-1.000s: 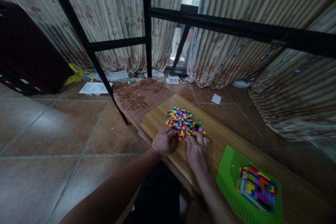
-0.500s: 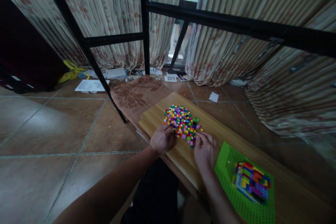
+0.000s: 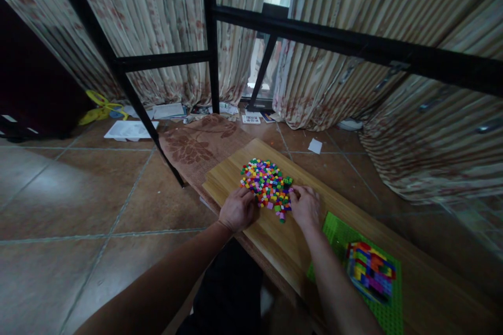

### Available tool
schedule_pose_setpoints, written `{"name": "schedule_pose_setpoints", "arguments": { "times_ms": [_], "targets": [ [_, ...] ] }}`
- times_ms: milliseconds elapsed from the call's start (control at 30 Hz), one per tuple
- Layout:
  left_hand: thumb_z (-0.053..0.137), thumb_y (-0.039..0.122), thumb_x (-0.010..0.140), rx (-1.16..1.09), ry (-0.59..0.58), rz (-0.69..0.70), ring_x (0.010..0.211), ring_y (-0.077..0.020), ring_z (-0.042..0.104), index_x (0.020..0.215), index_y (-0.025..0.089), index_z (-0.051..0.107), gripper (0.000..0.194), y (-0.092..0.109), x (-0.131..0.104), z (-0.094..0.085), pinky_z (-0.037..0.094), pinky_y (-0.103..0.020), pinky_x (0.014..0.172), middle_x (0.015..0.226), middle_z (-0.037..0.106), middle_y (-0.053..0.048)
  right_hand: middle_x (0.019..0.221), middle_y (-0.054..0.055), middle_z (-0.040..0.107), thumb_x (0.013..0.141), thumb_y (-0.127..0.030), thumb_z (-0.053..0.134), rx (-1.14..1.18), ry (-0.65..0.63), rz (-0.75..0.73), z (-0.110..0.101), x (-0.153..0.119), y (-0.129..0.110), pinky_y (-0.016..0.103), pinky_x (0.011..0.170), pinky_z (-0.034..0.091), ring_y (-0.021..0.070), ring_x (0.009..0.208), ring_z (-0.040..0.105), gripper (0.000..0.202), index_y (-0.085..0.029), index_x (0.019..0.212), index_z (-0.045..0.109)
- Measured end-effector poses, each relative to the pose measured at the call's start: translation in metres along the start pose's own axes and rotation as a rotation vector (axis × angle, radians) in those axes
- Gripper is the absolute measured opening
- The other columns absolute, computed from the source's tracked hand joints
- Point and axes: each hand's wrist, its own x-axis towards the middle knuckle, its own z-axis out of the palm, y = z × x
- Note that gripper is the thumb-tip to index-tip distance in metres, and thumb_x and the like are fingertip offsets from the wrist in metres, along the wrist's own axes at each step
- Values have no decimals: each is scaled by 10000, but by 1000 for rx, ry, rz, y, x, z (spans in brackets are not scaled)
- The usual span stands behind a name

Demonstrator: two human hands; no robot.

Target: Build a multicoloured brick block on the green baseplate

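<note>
A pile of small colourful bricks (image 3: 267, 180) lies spread on the wooden board (image 3: 231, 162). My left hand (image 3: 238, 209) rests at the near left edge of the pile, its fingers bent and closed; what they hold, if anything, is hidden. At the pile's right edge is my right hand (image 3: 305, 205), thumb and forefinger pinched together around a small purple or pink brick. Further right, a green studded baseplate (image 3: 340, 233) carries a multicoloured brick build (image 3: 371, 272); my right forearm covers part of the plate.
The board lies on a brown patterned cloth (image 3: 196, 146). Black metal bars (image 3: 212, 57) rise in front of striped curtains (image 3: 168, 10). On the tiled floor are a white tray (image 3: 129, 130), a yellow bag (image 3: 98, 107) and a paper scrap (image 3: 315, 146).
My right hand has moved up slightly along the pile's right edge. My left hand stays by the pile. The whole view has shifted a little.
</note>
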Motion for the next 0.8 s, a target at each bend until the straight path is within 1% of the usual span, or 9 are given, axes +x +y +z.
{"name": "schedule_pose_setpoints", "arguments": {
  "times_ms": [100, 267, 433, 533, 633, 700, 800],
  "targets": [
    [446, 101, 779, -2, 2, 0, 828, -191, 528, 768, 193, 545, 136, 0, 0, 0, 461, -315, 775, 854, 570, -70, 938, 96, 628, 859, -297, 514, -5, -28, -9, 0, 2, 0, 345, 831, 352, 224, 890, 498, 244, -179, 945, 709],
    [443, 92, 766, 15, -7, -20, 818, -190, 525, 767, 191, 543, 141, 2, 0, -1, 456, -310, 756, 847, 569, -63, 943, 102, 629, 854, -295, 497, -1, -51, -17, -1, -3, -5, 338, 811, 363, 225, 884, 501, 247, -162, 890, 701],
    [442, 76, 741, 27, -12, -17, 796, -186, 518, 765, 192, 536, 151, 2, 2, 0, 450, -312, 750, 842, 570, -60, 992, 95, 648, 842, -318, 509, 54, -122, -65, -3, -6, -10, 334, 843, 376, 230, 926, 520, 261, -169, 937, 701],
    [449, 78, 739, 25, -10, -21, 798, -186, 516, 758, 191, 529, 140, 1, 3, 1, 448, -310, 746, 853, 570, -63, 992, 103, 651, 847, -317, 494, 74, -100, -13, -2, 3, -12, 340, 854, 387, 239, 942, 536, 287, -160, 986, 689],
    [452, 84, 751, 33, -12, -17, 815, -189, 516, 755, 189, 523, 127, 1, 4, 2, 447, -313, 760, 859, 570, -65, 1018, 126, 637, 863, -297, 462, 70, -63, 21, 2, 19, -14, 349, 869, 399, 246, 967, 546, 335, -133, 1085, 653],
    [449, 85, 763, 36, -12, -12, 820, -188, 515, 760, 187, 523, 126, 1, 4, 2, 446, -313, 767, 864, 571, -65, 1056, 138, 623, 871, -276, 449, 58, -64, -7, 7, 28, -16, 357, 895, 396, 251, 1006, 538, 355, -121, 1136, 627],
    [447, 91, 779, 36, -11, -16, 816, -186, 513, 772, 184, 527, 123, 2, 3, 2, 446, -308, 755, 870, 570, -66, 1083, 137, 612, 875, -253, 446, 47, -90, -65, 13, 32, -17, 365, 927, 385, 252, 1043, 520, 336, -127, 1126, 631]
  ]
}}
